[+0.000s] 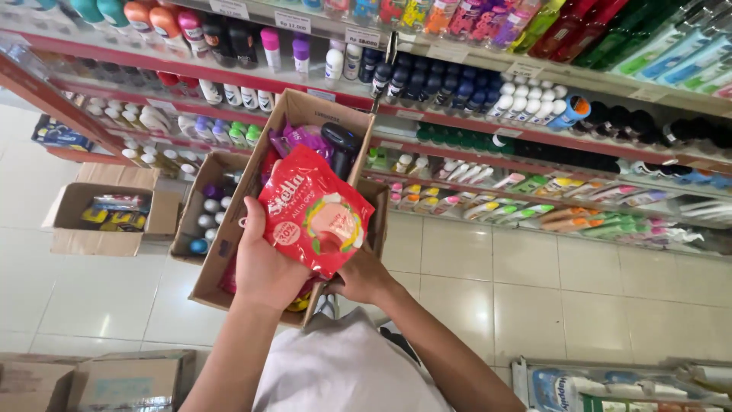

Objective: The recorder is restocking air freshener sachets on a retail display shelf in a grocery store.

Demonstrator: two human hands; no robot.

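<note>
Red refill pouch (316,214) looks light and crinkly-soft, left hand (263,263) fingers clamped on its edge, right hand (362,278) pinching underneath.

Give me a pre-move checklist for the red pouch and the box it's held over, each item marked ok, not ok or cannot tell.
1. Left hand grips the red pouch by its lower left edge: ok.
2. Right hand is under the pouch's lower right corner; whether it grips the pouch or the box: cannot tell.
3. Pouch is intact, no tear on the side facing the camera: ok.
4. Open cardboard box has its flaps out of the way: ok.
5. Free room in the box, already holding purple packs and a dark bottle: cannot tell.
6. What supports the box from below: cannot tell.
</note>
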